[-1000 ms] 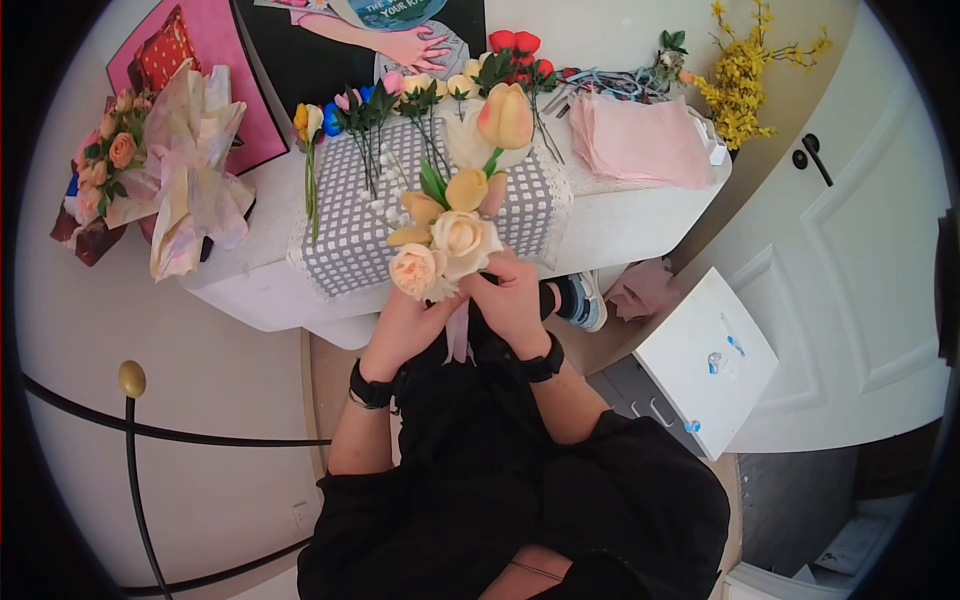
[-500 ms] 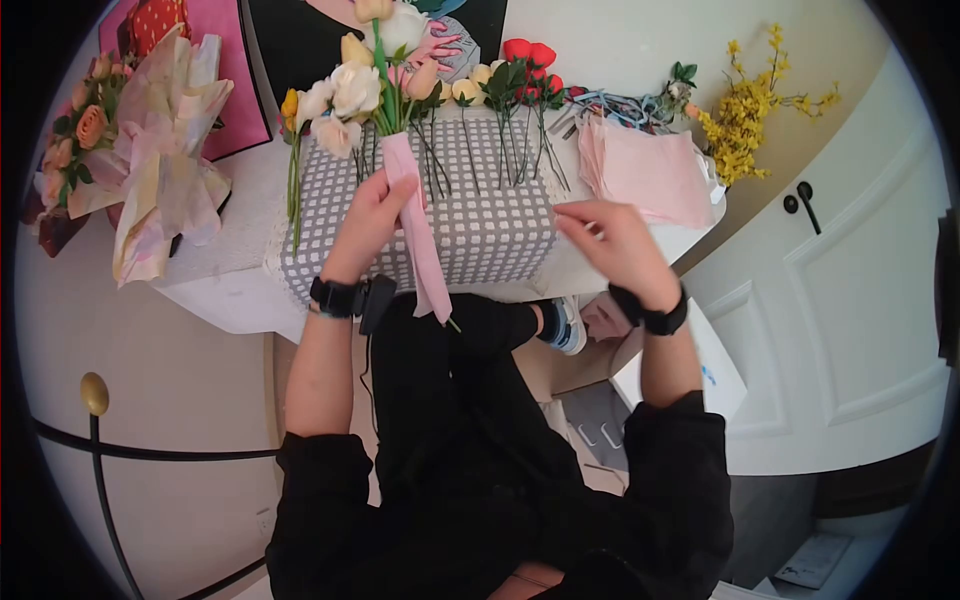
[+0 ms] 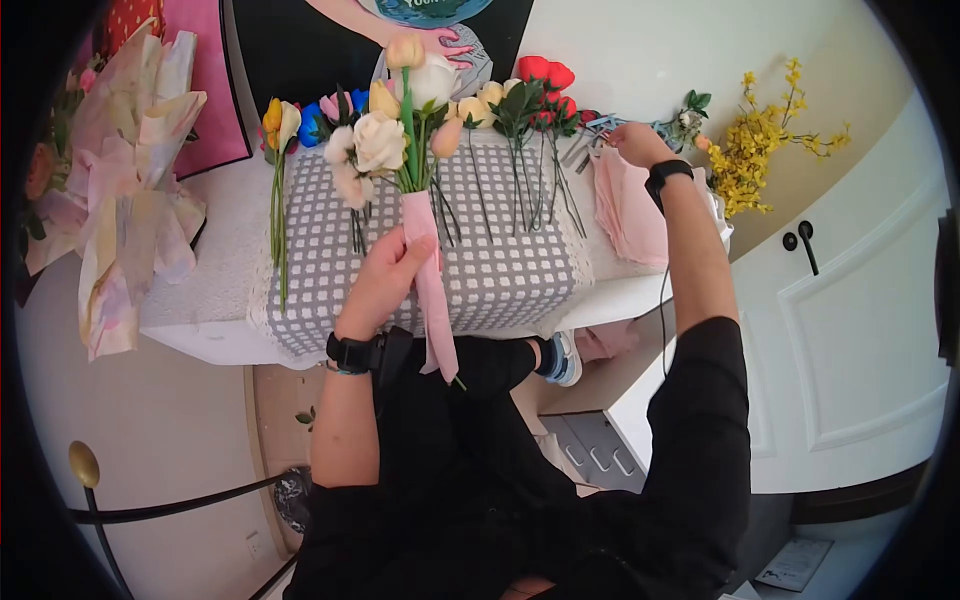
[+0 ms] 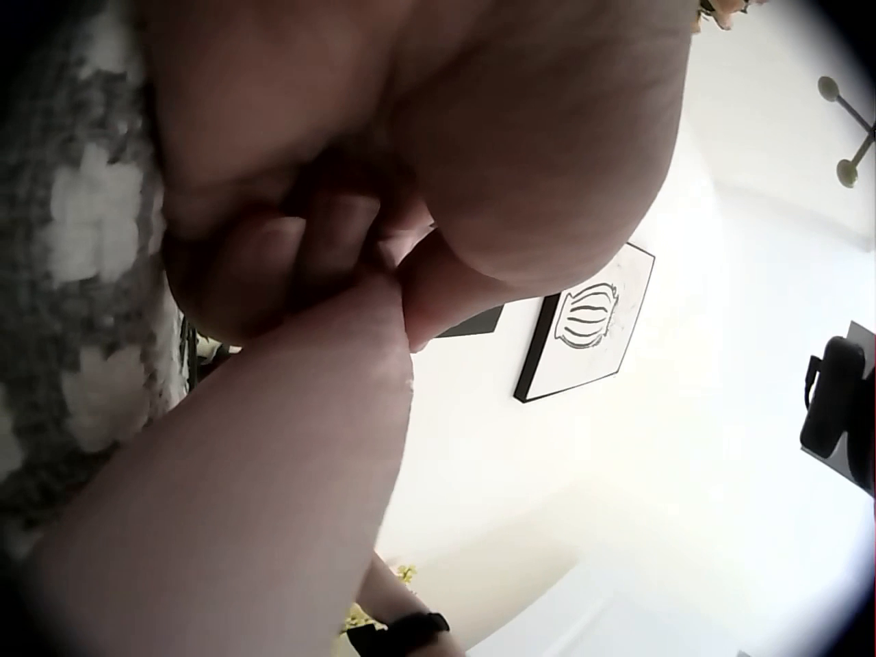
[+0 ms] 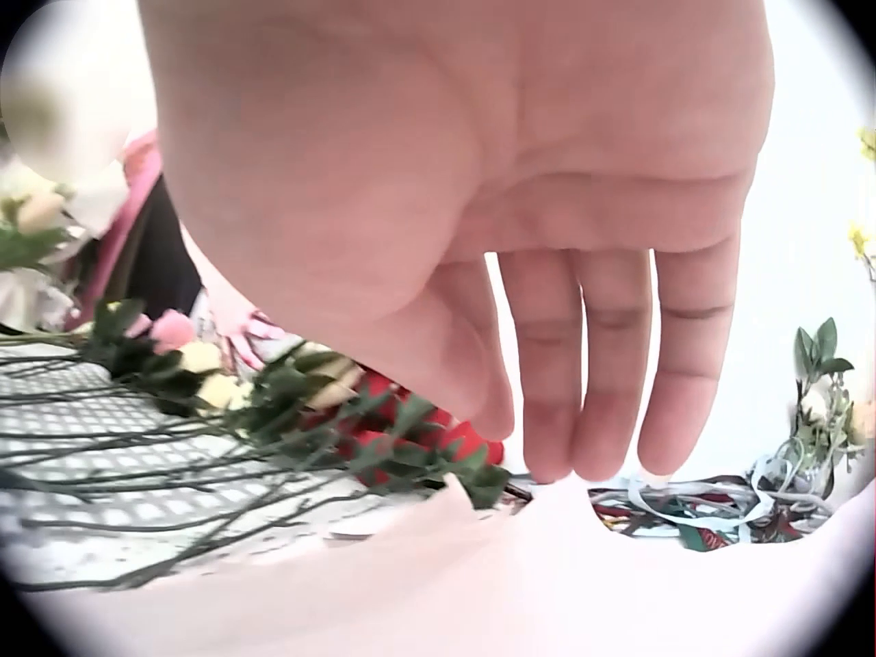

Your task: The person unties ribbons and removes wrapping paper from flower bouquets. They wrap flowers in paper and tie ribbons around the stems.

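In the head view the left hand (image 3: 385, 280) grips a small bouquet by its stems, which are wrapped in pink paper (image 3: 430, 300); cream and peach flowers (image 3: 380, 142) stand above the wrap. The left wrist view shows curled fingers (image 4: 294, 260) around the pink wrap (image 4: 274, 466). Over at the back right, the right hand (image 3: 640, 145) reaches above the stack of pink paper sheets (image 3: 630, 210). Seen in the right wrist view, its fingers (image 5: 616, 356) hang relaxed and apart, holding nothing, just above a tangle of ribbons (image 5: 685, 509).
Yellow tulips (image 3: 283, 190), blue flowers (image 3: 312, 125), cream flowers (image 3: 478, 108) and red roses (image 3: 548, 75) lie along the checkered cloth (image 3: 330, 270). A wrapped bouquet (image 3: 130, 200) is at the left, yellow blossoms (image 3: 740, 150) at the right. A white drawer cabinet (image 3: 600, 440) stands below.
The right hand has moved from beside the bouquet, up and right to the ribbons. Earlier both hands were at the stems. The left hand has kept its grip, and the bouquet sits slightly lower and further right.
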The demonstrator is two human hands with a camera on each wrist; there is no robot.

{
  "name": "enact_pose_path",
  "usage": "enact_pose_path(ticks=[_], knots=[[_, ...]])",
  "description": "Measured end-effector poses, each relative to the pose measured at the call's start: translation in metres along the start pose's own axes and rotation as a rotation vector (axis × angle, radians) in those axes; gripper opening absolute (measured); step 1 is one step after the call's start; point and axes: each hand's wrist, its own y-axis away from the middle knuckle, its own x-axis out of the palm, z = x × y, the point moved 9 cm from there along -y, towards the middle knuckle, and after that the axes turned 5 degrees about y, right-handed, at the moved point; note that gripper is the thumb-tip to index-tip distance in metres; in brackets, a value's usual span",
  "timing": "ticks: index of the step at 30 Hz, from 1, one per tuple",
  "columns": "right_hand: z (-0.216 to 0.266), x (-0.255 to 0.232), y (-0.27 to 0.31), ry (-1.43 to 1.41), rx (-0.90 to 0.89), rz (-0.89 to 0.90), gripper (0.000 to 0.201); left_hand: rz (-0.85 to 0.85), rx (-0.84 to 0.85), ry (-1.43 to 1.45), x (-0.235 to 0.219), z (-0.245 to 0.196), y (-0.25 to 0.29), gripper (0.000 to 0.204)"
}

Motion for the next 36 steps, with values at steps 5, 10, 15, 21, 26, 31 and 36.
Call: enact_pose_path(ticks=[5, 10, 15, 21, 26, 31, 36], knots=[[-0.074, 0.051, -0.032, 0.090, 0.312, 0.134, 0.027, -0.002, -0.026, -0.023, 0.000, -0.003, 0.000, 0.022], [-0.126, 0.092, -0.040, 0.050, 0.452, 0.229, 0.035, -0.005, -0.031, -0.026, -0.003, -0.003, -0.001, 0.022], [-0.124, 0.099, -0.038, 0.075, 0.399, 0.274, 0.036, 0.001, -0.029, -0.035, -0.001, -0.006, 0.001, 0.023], [-0.152, 0.133, -0.043, 0.115, 0.419, 0.260, 0.039, -0.016, -0.009, -0.009, -0.001, -0.005, -0.001, 0.022], [-0.155, 0.096, -0.029, -0.143, 0.534, 0.058, 0.037, -0.035, -0.048, -0.013, -0.004, -0.001, -0.001, 0.022], [-0.114, 0.001, -0.002, -0.262, 0.480, -0.330, 0.031, -0.024, -0.035, 0.035, -0.004, 0.002, -0.002, 0.022], [-0.087, -0.057, 0.025, -0.539, 0.316, -0.396, 0.025, -0.052, -0.075, 0.104, -0.006, 0.007, -0.004, 0.020]])
